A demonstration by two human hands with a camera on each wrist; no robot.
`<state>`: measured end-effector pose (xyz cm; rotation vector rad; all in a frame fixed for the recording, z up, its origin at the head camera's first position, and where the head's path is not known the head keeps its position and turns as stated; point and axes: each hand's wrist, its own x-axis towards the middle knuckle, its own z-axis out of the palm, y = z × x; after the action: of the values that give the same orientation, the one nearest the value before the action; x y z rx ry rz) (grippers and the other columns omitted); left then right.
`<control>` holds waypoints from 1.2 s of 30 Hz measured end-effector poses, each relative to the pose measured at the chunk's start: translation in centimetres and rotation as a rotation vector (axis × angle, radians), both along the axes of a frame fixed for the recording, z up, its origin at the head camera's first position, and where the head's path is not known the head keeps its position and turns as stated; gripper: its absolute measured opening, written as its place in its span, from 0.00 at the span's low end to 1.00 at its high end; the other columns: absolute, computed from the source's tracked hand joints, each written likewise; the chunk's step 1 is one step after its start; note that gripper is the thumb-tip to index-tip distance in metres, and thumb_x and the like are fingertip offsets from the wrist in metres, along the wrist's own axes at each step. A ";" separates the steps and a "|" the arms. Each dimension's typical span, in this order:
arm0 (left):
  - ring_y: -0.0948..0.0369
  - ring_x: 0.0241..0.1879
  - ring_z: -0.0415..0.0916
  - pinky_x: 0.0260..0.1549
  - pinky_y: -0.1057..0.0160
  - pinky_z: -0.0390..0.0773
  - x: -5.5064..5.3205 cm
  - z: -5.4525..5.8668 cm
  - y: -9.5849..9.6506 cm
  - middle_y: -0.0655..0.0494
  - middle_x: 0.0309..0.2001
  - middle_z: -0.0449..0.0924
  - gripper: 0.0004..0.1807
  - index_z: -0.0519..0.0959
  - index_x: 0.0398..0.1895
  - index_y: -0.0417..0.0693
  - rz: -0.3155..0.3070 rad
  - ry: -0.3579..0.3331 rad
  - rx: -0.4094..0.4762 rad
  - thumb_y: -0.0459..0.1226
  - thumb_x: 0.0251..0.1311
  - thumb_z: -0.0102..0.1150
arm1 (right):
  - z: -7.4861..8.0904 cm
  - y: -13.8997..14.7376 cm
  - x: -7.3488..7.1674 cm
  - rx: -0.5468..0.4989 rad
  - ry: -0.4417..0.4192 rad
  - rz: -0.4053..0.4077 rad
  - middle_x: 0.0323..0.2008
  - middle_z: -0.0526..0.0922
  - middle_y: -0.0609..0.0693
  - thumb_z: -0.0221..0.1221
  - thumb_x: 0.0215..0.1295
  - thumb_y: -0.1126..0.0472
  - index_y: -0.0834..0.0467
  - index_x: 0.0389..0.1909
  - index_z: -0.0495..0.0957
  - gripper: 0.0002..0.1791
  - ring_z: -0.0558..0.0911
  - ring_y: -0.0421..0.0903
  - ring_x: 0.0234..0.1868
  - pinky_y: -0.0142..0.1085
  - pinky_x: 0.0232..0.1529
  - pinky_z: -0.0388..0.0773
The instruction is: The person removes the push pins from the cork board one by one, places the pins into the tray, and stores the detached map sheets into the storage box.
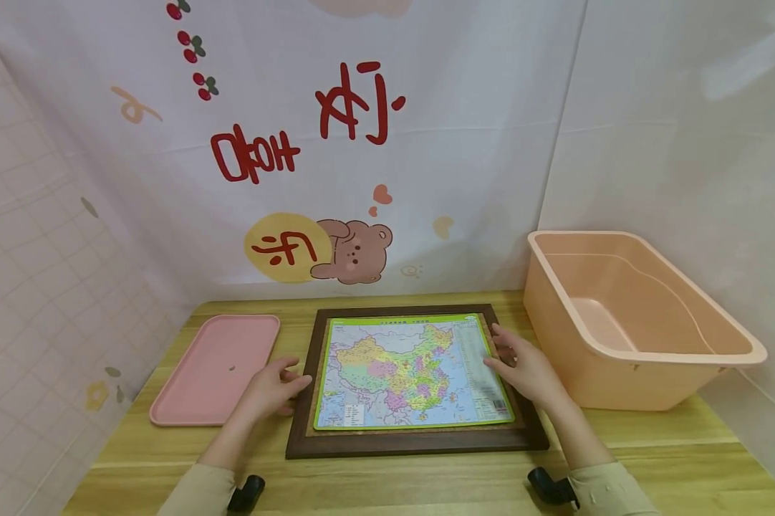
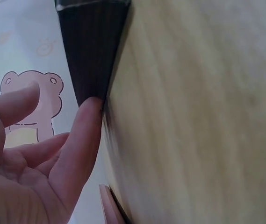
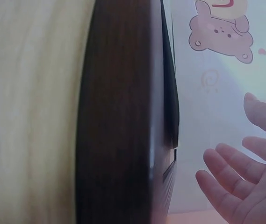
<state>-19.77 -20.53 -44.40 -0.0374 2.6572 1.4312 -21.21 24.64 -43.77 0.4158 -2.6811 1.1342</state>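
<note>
A dark brown wooden frame (image 1: 420,443) with a cork-like inner border lies flat on the table, and a colourful map of China (image 1: 387,373) with a green edge rests within it. Beside the frame's left side is my left hand (image 1: 274,390), fingers loosely bent. One fingertip (image 2: 91,105) appears to touch the frame's side (image 2: 93,46) in the left wrist view. My right hand (image 1: 523,362) hovers at the right side, thumb toward the map's edge. In the right wrist view its spread fingers (image 3: 231,163) are apart from the frame (image 3: 116,116), holding nothing.
A pink tray (image 1: 210,365) lies left of the frame, partly behind my left forearm. To the right stands a deep peach-coloured plastic tub (image 1: 619,380). A printed white cloth (image 1: 458,179) hangs behind the wood-grain table (image 1: 362,487).
</note>
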 end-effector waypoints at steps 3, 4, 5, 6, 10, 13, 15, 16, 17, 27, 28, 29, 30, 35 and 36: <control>0.47 0.43 0.81 0.27 0.53 0.86 -0.3 -0.2 0.0 0.35 0.53 0.76 0.33 0.65 0.68 0.31 -0.001 -0.016 0.007 0.38 0.66 0.63 | 0.1 0.1 0.0 -0.003 -0.010 -0.009 0.55 0.77 0.69 0.66 0.64 0.64 0.69 0.69 0.64 0.35 0.80 0.65 0.50 0.56 0.47 0.80; 0.46 0.44 0.80 0.27 0.53 0.86 -0.4 -0.3 0.0 0.34 0.53 0.76 0.33 0.65 0.68 0.31 -0.003 -0.019 0.004 0.38 0.66 0.63 | 0.1 0.1 -0.1 -0.002 -0.013 -0.012 0.55 0.77 0.69 0.66 0.64 0.64 0.69 0.69 0.64 0.35 0.80 0.65 0.50 0.56 0.47 0.80; 0.45 0.44 0.80 0.27 0.53 0.86 -0.4 -0.3 0.0 0.34 0.53 0.76 0.33 0.65 0.68 0.31 -0.004 -0.023 0.002 0.38 0.66 0.63 | 0.2 0.1 -0.1 0.001 -0.014 -0.015 0.55 0.77 0.69 0.66 0.64 0.64 0.69 0.69 0.64 0.35 0.80 0.65 0.50 0.56 0.46 0.80; 0.45 0.44 0.80 0.27 0.53 0.86 -0.5 -0.4 0.0 0.34 0.53 0.76 0.33 0.65 0.68 0.31 -0.008 -0.025 -0.001 0.38 0.66 0.63 | 0.2 0.2 -0.1 0.005 -0.013 -0.017 0.54 0.77 0.69 0.66 0.64 0.64 0.69 0.69 0.64 0.35 0.80 0.66 0.50 0.56 0.46 0.80; 0.48 0.42 0.80 0.25 0.54 0.85 -0.7 -0.3 0.0 0.36 0.50 0.77 0.32 0.66 0.68 0.31 -0.016 -0.044 -0.019 0.38 0.65 0.63 | 0.3 0.3 -0.3 0.015 -0.016 -0.029 0.53 0.78 0.69 0.66 0.64 0.64 0.69 0.69 0.65 0.35 0.80 0.66 0.50 0.57 0.47 0.80; 0.52 0.39 0.80 0.24 0.55 0.85 -0.8 -0.2 0.1 0.38 0.50 0.78 0.31 0.67 0.68 0.32 -0.017 -0.056 -0.030 0.38 0.65 0.63 | 0.4 0.2 -0.4 0.024 -0.012 -0.031 0.52 0.78 0.70 0.66 0.64 0.63 0.70 0.68 0.65 0.35 0.80 0.67 0.49 0.58 0.48 0.79; 0.53 0.37 0.79 0.23 0.56 0.85 -0.9 -0.2 0.1 0.38 0.49 0.78 0.31 0.67 0.68 0.33 -0.013 -0.062 -0.034 0.37 0.65 0.63 | 0.4 0.2 -0.4 0.026 -0.010 -0.033 0.52 0.78 0.70 0.66 0.64 0.64 0.70 0.68 0.65 0.35 0.80 0.67 0.49 0.59 0.48 0.79; 0.54 0.36 0.79 0.23 0.56 0.85 -0.9 -0.2 0.1 0.39 0.49 0.78 0.30 0.68 0.68 0.33 -0.012 -0.063 -0.038 0.37 0.65 0.63 | 0.5 0.2 -0.5 0.027 -0.009 -0.033 0.51 0.79 0.70 0.66 0.64 0.64 0.70 0.68 0.65 0.35 0.80 0.67 0.49 0.59 0.48 0.79; 0.54 0.35 0.79 0.22 0.56 0.84 -1.0 -0.2 0.1 0.40 0.49 0.78 0.30 0.68 0.67 0.34 -0.011 -0.064 -0.043 0.37 0.65 0.63 | 0.5 0.2 -0.5 0.029 -0.009 -0.032 0.51 0.79 0.70 0.66 0.64 0.64 0.70 0.68 0.65 0.35 0.80 0.67 0.48 0.58 0.48 0.79; 0.56 0.29 0.75 0.18 0.59 0.83 -1.3 -0.6 0.1 0.48 0.35 0.74 0.30 0.69 0.66 0.34 -0.027 -0.059 -0.074 0.31 0.62 0.65 | 0.7 0.4 -0.8 0.036 -0.049 -0.053 0.49 0.80 0.67 0.65 0.65 0.62 0.71 0.67 0.66 0.33 0.81 0.62 0.47 0.53 0.44 0.81; 0.56 0.29 0.75 0.18 0.59 0.83 -1.4 -0.6 0.1 0.48 0.34 0.73 0.30 0.69 0.66 0.34 -0.029 -0.059 -0.076 0.31 0.62 0.65 | 0.8 0.4 -0.9 0.036 -0.057 -0.056 0.49 0.80 0.67 0.65 0.65 0.62 0.71 0.66 0.66 0.33 0.81 0.62 0.47 0.53 0.44 0.81; 0.56 0.28 0.75 0.18 0.59 0.83 -1.4 -0.6 0.2 0.49 0.33 0.73 0.30 0.69 0.66 0.34 -0.029 -0.060 -0.078 0.31 0.61 0.65 | 0.8 0.4 -0.9 0.040 -0.064 -0.058 0.49 0.80 0.67 0.65 0.65 0.62 0.71 0.66 0.67 0.33 0.81 0.61 0.46 0.52 0.44 0.81; 0.56 0.28 0.75 0.18 0.59 0.83 -1.4 -0.6 0.2 0.49 0.32 0.73 0.30 0.69 0.66 0.34 -0.031 -0.058 -0.082 0.31 0.61 0.65 | 0.8 0.4 -1.0 0.044 -0.071 -0.064 0.49 0.81 0.67 0.65 0.65 0.61 0.71 0.66 0.67 0.33 0.81 0.62 0.46 0.52 0.44 0.81; 0.56 0.28 0.75 0.18 0.59 0.83 -1.3 -0.3 0.3 0.49 0.31 0.72 0.30 0.69 0.66 0.32 -0.038 -0.060 -0.091 0.29 0.61 0.65 | 0.9 0.4 -1.4 0.083 -0.105 -0.077 0.48 0.81 0.66 0.66 0.65 0.59 0.71 0.66 0.67 0.33 0.81 0.61 0.46 0.52 0.43 0.81; 0.56 0.28 0.75 0.18 0.59 0.83 -1.3 -0.3 0.3 0.49 0.31 0.71 0.30 0.69 0.66 0.32 -0.041 -0.059 -0.095 0.29 0.61 0.65 | 0.9 0.4 -1.4 0.094 -0.109 -0.079 0.48 0.81 0.67 0.66 0.65 0.58 0.71 0.66 0.67 0.33 0.81 0.62 0.46 0.52 0.43 0.81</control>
<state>-21.05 -20.28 -44.66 -0.0339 2.6605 1.2706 -22.66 25.01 -42.83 0.2675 -2.8260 1.0405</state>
